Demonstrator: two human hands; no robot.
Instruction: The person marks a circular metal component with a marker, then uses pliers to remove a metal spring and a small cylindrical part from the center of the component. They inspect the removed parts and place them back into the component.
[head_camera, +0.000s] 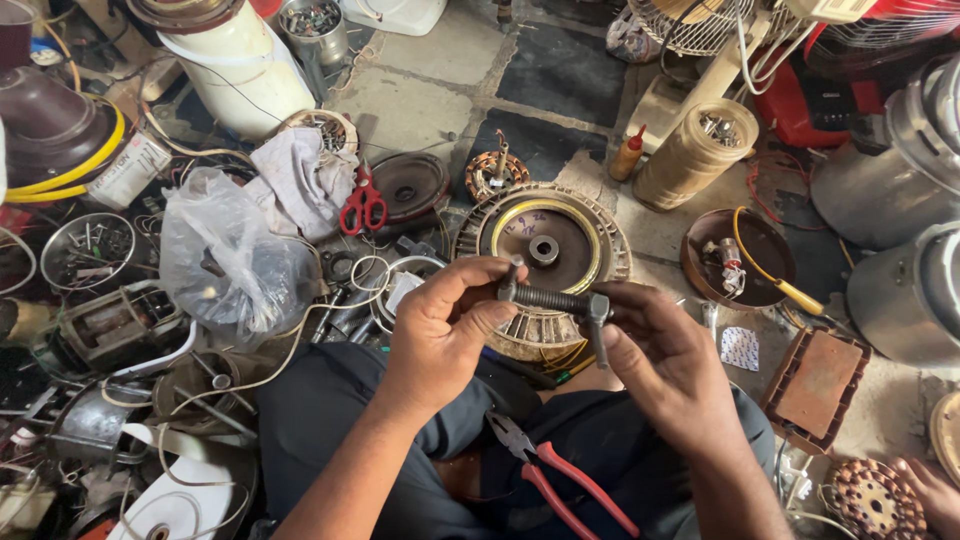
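My left hand (447, 325) and my right hand (660, 355) hold a dark metal threaded tool (556, 300), a screw rod with a cross handle, between them at mid-frame. The left fingers pinch its left end; the right fingers grip the end with the cross piece. Just behind it on the floor lies a round fan motor rotor (545, 240) with a finned rim and a brass ring. Red-handled pliers (560, 470) rest on my lap.
Red scissors (364, 208) lie on a cloth at left, beside a plastic bag (225, 255) and scattered metal parts and wires. A wound stator (497, 175), a small glue bottle (628, 153), a brown bowl (740, 255) with a screwdriver, and a brick (815, 385) lie around. Another person's hand (930, 490) touches a stator at lower right.
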